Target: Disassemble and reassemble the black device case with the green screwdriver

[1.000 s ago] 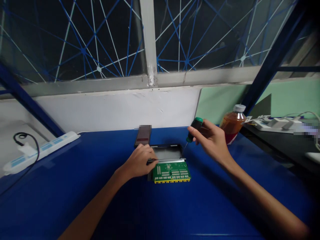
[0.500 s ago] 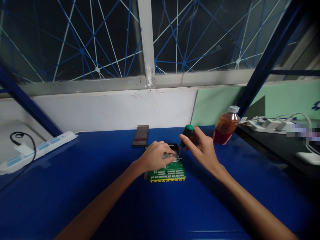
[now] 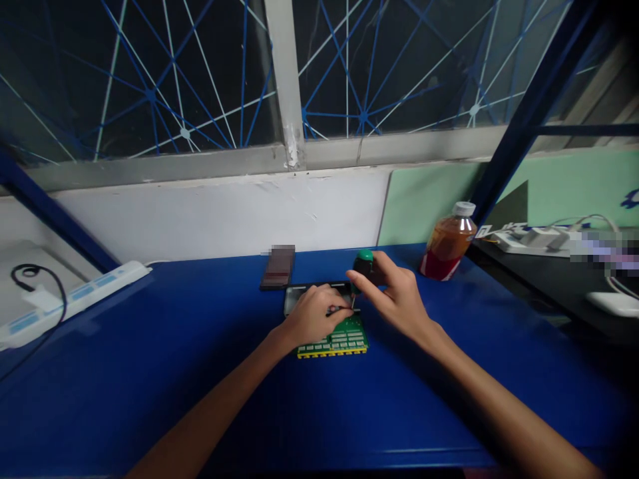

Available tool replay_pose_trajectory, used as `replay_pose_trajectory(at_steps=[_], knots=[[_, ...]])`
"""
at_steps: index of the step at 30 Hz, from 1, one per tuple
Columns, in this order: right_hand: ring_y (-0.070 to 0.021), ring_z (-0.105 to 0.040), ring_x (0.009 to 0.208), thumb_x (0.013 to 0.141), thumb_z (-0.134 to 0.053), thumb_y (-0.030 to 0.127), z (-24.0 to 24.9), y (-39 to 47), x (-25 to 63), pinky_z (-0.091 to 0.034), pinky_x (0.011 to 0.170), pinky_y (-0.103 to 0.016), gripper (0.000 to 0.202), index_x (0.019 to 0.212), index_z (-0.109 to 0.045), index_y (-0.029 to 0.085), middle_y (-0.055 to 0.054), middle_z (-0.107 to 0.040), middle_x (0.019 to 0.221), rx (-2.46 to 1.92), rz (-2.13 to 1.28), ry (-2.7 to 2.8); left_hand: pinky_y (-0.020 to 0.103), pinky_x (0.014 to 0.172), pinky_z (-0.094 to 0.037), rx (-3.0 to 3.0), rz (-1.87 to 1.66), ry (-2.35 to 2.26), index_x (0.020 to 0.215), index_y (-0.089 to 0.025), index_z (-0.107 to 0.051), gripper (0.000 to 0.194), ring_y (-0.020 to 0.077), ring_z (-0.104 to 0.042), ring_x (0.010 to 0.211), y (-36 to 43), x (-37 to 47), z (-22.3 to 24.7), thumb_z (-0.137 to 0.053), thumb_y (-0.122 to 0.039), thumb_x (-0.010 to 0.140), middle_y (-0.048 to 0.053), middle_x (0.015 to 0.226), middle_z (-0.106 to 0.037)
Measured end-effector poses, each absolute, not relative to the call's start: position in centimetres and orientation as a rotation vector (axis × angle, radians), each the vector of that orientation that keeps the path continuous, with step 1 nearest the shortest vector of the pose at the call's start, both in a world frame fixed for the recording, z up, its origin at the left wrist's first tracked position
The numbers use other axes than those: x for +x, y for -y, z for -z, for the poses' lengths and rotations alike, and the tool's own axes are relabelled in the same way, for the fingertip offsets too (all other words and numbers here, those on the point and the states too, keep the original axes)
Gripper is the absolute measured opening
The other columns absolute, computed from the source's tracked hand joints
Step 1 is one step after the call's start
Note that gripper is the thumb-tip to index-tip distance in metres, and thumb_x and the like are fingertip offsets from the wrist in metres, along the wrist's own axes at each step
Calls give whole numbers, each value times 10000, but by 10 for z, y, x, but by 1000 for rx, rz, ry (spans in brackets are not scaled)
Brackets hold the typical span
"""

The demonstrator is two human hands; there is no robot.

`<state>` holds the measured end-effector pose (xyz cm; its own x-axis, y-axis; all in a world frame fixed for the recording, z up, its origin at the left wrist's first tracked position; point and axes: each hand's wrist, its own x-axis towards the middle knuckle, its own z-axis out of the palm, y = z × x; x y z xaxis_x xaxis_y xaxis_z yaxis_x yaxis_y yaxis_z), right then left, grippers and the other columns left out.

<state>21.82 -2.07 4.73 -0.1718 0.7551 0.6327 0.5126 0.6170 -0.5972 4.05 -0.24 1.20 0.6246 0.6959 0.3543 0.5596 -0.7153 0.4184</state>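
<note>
My right hand (image 3: 399,293) is wrapped round a screwdriver (image 3: 363,265) with a green and black handle. It is held nearly upright, its thin shaft pointing down at the back right of a green circuit board (image 3: 344,339). Along the board's front edge runs a yellow strip. A dark, shallow case (image 3: 292,301) with a pale grey inside lies behind and partly under the board. My left hand (image 3: 314,313) lies over the case and board, thumb and forefinger closed together beside the screwdriver's tip. Something small and dark shows between those fingers, too little to name.
A phone (image 3: 278,267) lies behind the case on the blue table (image 3: 210,412). To the right stands a bottle (image 3: 449,243) of amber drink. At the left is a white power strip (image 3: 90,296) with a black cable. Another power strip (image 3: 542,241) sits on a dark surface at the right.
The screwdriver is a little more upright. My left hand has shifted slightly, baring more of the case's left side. The whole view has moved a little.
</note>
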Motion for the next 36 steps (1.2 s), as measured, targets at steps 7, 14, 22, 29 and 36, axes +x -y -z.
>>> replay_pose_trajectory(at_steps=[7,14,22,29,36], knots=[[-94,-403,506,887,-534,416,-46,20,218,-341,485,-253,226,828,-466,208,46,-447,603,-1020,-339,1843,340,762,-449,2581,-727,-1012,778,-199,-725,191,178,-608,823,1,41,-7,-573,-265,874,31,796,-698],[-104,-467,532,883,-532,433,-48,21,220,-378,506,-255,233,856,-487,206,35,-497,629,-1017,-387,1847,354,727,-442,2602,-731,-1022,784,-211,-727,215,174,-599,796,1,40,-5,-552,-287,884,22,780,-688],[-102,-443,525,879,-532,437,-48,22,220,-375,495,-250,237,859,-496,204,33,-494,619,-1018,-363,1852,357,734,-460,2582,-740,-1018,776,-208,-724,237,175,-598,802,2,41,-6,-531,-283,891,29,789,-691],[-104,-426,538,885,-522,422,-51,24,219,-371,497,-245,219,870,-505,204,28,-494,642,-998,-353,1860,354,779,-452,2588,-739,-1023,815,-212,-729,200,180,-608,859,5,42,-8,-547,-255,886,22,837,-708],[-113,-446,540,887,-510,427,-55,26,220,-391,517,-252,230,932,-540,203,18,-525,641,-973,-303,1903,364,787,-457,2590,-738,-1011,801,-216,-727,220,185,-616,869,5,41,-8,-529,-258,890,30,853,-707]])
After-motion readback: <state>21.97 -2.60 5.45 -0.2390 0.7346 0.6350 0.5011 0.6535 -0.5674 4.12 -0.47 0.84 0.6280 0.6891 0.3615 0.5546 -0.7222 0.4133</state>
